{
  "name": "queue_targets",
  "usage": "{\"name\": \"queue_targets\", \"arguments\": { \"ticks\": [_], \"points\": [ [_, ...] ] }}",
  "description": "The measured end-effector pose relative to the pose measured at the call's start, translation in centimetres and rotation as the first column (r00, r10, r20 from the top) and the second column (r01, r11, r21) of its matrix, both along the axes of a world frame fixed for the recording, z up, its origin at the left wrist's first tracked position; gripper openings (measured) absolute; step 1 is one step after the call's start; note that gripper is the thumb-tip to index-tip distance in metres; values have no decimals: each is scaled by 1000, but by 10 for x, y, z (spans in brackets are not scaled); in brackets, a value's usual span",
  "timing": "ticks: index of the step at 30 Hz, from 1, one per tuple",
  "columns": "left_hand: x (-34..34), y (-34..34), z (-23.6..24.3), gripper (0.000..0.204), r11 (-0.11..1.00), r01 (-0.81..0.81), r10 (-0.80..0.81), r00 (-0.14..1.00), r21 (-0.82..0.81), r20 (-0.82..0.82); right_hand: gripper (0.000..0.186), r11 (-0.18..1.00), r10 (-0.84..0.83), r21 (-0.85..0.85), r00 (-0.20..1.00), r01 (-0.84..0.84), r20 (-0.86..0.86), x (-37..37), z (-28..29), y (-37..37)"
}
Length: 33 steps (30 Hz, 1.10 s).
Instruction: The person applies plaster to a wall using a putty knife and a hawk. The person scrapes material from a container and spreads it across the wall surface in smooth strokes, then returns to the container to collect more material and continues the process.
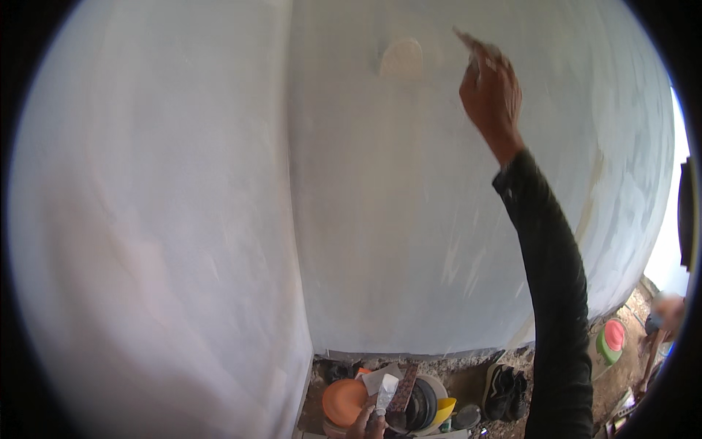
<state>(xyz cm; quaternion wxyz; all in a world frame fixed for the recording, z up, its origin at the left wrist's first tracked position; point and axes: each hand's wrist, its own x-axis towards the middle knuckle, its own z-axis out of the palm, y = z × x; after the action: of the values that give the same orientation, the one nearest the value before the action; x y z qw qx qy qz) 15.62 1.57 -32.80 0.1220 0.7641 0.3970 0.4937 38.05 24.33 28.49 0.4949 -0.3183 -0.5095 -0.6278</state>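
My right hand (493,91) is raised before the grey wall (365,219), its fingers bent together round something thin, seen edge-on, that points up and left. What this is I cannot make out. To its left on the wall is a rounded beige patch (401,58), apart from the hand. At the lower edge my left hand (365,426), only partly in view, is closed on a flat whitish wedge-shaped tool (387,389), wider at its upper end. Its kind is unclear. Below and around that hand lie an orange round lid or bowl (344,402) and dark round things (420,404).
Two wall faces meet at a vertical corner left of centre. On the ground are a yellow scoop-like piece (443,411), dark shoes (503,392) and a green and pink container (611,338). Another person's hand (667,312) shows at the right rim.
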Motion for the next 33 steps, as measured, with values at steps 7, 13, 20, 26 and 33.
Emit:
{"name": "queue_targets", "arguments": {
  "ticks": [7, 13, 20, 26, 33],
  "points": [
    [12, 30, 45, 49, 740, 231, 46, 920, -632, 390, 42, 932, -242, -280, 970, 228, -15, -44, 44, 26],
    [4, 41, 44, 47, 747, 283, -26, 917, -602, 398, 35, 851, 33, -491, 914, 188, 405, -44, 5, 17],
    [-7, 1, 119, 37, 696, 339, 45, 859, -633, 509, 33, 778, 58, -529, 801, 338, 597, 31, -116, -1],
    [-27, -43, 136, 34, 598, 371, 117, 837, -711, 535, 42, 569, 65, -769, 917, 291, 394, 73, -262, -32],
    [-36, -63, 145, 36, 689, 342, 99, 829, -640, 550, 54, 455, 13, -884, 992, 105, 125, 73, -504, -23]
  ]
}}
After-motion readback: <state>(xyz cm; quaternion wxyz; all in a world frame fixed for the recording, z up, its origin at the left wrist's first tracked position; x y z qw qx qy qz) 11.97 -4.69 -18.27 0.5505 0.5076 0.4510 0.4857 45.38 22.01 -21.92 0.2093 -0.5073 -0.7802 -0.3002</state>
